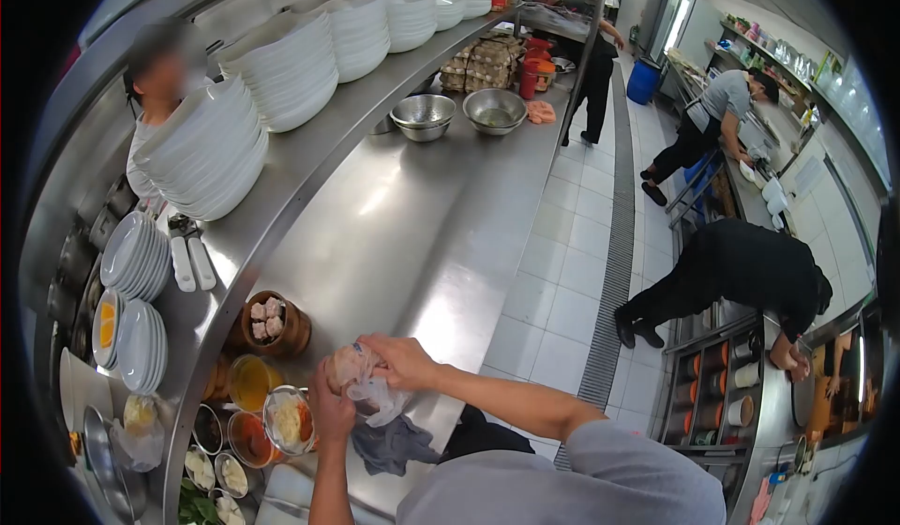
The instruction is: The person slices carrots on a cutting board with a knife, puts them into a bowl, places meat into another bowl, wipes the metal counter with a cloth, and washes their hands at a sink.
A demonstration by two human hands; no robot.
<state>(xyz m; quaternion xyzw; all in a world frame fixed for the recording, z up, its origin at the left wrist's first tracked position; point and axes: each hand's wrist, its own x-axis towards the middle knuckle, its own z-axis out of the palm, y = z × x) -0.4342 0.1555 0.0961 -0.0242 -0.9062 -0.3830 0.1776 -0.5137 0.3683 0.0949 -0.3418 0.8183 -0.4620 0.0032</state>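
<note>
Above the steel counter's near end, I hold a clear plastic bag [375, 401] with something pale and brownish in its upper part; I cannot make out its contents. My left hand [331, 403] is closed on the bag's left side. From the right, my right hand [405, 364] grips its top. Just left of my left hand is a bowl of shredded yellow and white food [289, 419]. A crumpled grey cloth [394, 445] lies beneath the bag. Farther left, a bamboo steamer [281, 323] holds several dumplings.
Tubs of yellow liquid [253, 382] and orange food [251, 438] crowd the left edge. White bowls [281, 70] are stacked on the overhead shelf [309, 164]. Metal bowls [494, 111] and egg trays [483, 64] stand at the far end. Co-workers [741, 267] bend over the right-hand counters.
</note>
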